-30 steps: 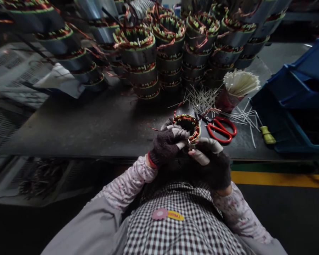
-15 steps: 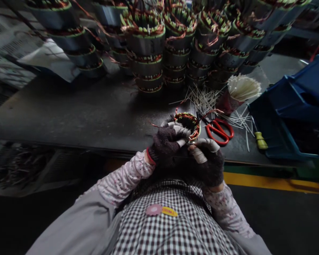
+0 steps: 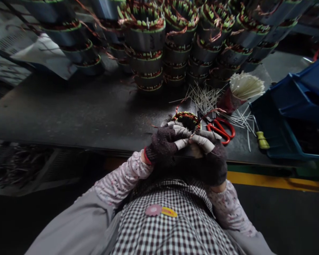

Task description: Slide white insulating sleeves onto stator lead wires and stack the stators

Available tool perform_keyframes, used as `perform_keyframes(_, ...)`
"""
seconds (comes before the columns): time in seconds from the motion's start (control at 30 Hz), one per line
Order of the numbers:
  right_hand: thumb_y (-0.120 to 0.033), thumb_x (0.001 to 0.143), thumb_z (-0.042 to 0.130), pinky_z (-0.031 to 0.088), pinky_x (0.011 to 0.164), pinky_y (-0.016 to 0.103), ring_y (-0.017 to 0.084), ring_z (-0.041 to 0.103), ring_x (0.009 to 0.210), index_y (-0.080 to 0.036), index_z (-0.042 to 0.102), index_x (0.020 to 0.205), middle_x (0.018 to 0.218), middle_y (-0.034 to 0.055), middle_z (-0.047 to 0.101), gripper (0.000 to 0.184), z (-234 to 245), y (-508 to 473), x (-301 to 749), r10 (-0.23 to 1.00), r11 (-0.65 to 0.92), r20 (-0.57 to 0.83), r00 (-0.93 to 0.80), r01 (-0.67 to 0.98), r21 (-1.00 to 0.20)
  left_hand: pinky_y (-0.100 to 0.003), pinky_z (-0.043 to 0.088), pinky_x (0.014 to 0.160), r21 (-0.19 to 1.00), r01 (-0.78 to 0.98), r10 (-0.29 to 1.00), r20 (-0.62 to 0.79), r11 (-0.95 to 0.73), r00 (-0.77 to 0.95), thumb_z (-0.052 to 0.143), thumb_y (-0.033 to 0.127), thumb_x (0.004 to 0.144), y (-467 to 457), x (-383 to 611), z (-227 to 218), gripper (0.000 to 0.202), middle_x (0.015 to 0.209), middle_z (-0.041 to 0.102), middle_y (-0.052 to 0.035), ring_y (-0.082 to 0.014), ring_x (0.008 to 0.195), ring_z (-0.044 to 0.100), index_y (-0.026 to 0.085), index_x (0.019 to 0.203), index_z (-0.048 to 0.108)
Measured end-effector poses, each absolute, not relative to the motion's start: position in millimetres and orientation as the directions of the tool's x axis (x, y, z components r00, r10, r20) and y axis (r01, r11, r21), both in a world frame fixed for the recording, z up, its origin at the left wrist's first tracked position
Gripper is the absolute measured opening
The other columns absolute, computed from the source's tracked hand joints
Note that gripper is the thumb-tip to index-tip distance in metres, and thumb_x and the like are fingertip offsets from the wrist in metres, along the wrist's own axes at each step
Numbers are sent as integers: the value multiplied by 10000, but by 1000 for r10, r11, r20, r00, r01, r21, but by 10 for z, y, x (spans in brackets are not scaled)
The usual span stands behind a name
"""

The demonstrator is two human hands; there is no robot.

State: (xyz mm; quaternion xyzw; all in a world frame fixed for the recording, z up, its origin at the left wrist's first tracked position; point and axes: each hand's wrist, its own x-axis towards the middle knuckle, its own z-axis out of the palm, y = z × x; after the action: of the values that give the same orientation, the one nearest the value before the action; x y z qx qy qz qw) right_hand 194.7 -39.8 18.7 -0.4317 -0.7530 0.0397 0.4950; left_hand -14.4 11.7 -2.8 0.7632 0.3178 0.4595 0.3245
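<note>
A motor stator (image 3: 188, 116) wound with copper wire stands near the table's front edge, its open ring facing up. My left hand (image 3: 166, 140), in a dark glove with taped fingertips, is closed over the stator's near left rim. Gloved and taped likewise, my right hand (image 3: 211, 152) pinches at the near right rim, its fingertips almost meeting those of the left. Whatever is between the right fingertips is too small to make out. Red-handled scissors (image 3: 223, 131) lie just right of the stator, close to my right fingers.
Stacks of wound stators (image 3: 146, 39) line the back of the dark table (image 3: 69, 109). Loose white strips (image 3: 204, 97) lie by a red cup (image 3: 227, 101) full of more strips. A yellow-handled tool (image 3: 262, 140) and blue bins (image 3: 279, 113) are on the right.
My right hand has turned and shifted slightly right, its fingers now lying over the stator's near rim. The left hand stays almost in place on the stator.
</note>
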Motion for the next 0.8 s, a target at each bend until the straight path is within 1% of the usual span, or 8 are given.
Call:
perform_keyframes(0.07, -136, 1091, 734, 713, 996, 423, 261, 818, 1128, -255, 837, 1184, 1179, 84, 842, 183, 236, -381, 1945, 636, 673, 744, -205, 620, -404, -534, 615, 1201, 772, 193, 775, 519, -606, 361, 795, 309, 1047, 112, -128, -23, 144, 1087, 900, -50, -279, 1166, 806, 250, 1115, 907)
perform_keyframes(0.13, -131, 1086, 741, 719, 1002, 426, 260, 818, 1142, -266, 821, 1152, 1186, 80, 832, 170, 277, -389, 1931, 637, 690, 746, -195, 576, -439, -527, 619, 1196, 759, 240, 783, 514, -606, 351, 793, 304, 1046, 108, -117, -22, 148, 1080, 900, -44, -277, 1165, 813, 252, 1122, 909)
perform_keyframes(0.23, -194, 1109, 731, 729, 1015, 437, 264, 823, 1186, -282, 809, 1114, 1236, 80, 830, 117, 252, -450, 1917, 737, 633, 671, -80, 428, -645, -546, 598, 1247, 697, 370, 785, 493, -614, 374, 785, 348, 1056, 112, -142, -51, 193, 1147, 900, -50, -286, 1213, 820, 265, 1181, 906)
perform_keyframes(0.33, -329, 1109, 733, 733, 830, 353, 215, 822, 934, -266, 788, 1095, 1041, 45, 831, 85, 134, -561, 1930, 876, 471, 480, -48, 299, -830, -600, 524, 1343, 576, 448, 730, 550, -683, 406, 791, 382, 1071, 109, -203, -100, 273, 1262, 892, -79, -312, 1321, 804, 264, 1304, 872)
perform_keyframes(0.47, -313, 1101, 761, 624, 593, 254, 133, 684, 622, -274, 763, 1129, 840, -34, 750, 48, 155, -607, 1844, 962, 272, 269, -43, 112, -956, -559, 579, 1297, 513, 460, 689, 557, -725, 464, 717, 351, 1126, 54, -177, -100, 190, 1118, 898, -66, -279, 1225, 830, 255, 1169, 876)
perform_keyframes(0.6, -388, 1084, 814, 668, 688, 304, 146, 692, 700, -279, 724, 1070, 894, -22, 734, 142, 341, -185, 1603, 853, 468, 441, 279, -35, -883, -596, 596, 1286, 478, 491, 680, 589, -728, 436, 678, 374, 1145, -34, -14, -80, 225, 1090, 891, -67, -277, 1155, 842, 249, 1109, 862)
perform_keyframes(0.7, -500, 1083, 802, 710, 859, 397, 201, 767, 884, -247, 744, 1073, 1017, 37, 777, 260, 316, 30, 1587, 808, 510, 478, 345, 0, -860, -573, 639, 1255, 439, 513, 656, 647, -738, 389, 652, 428, 1165, -103, -26, -136, 307, 1288, 877, -114, -305, 1279, 826, 231, 1339, 810)
perform_keyframes(0.8, -555, 1113, 756, 686, 1107, 530, 278, 808, 1185, -259, 765, 1290, 1351, 103, 791, 345, 112, -179, 1743, 816, 462, 468, 338, 104, -881, -558, 668, 1219, 402, 600, 649, 710, -692, 273, 724, 509, 1140, -173, -225, -215, 507, 1494, 798, -176, -351, 1433, 762, 203, 1543, 713)
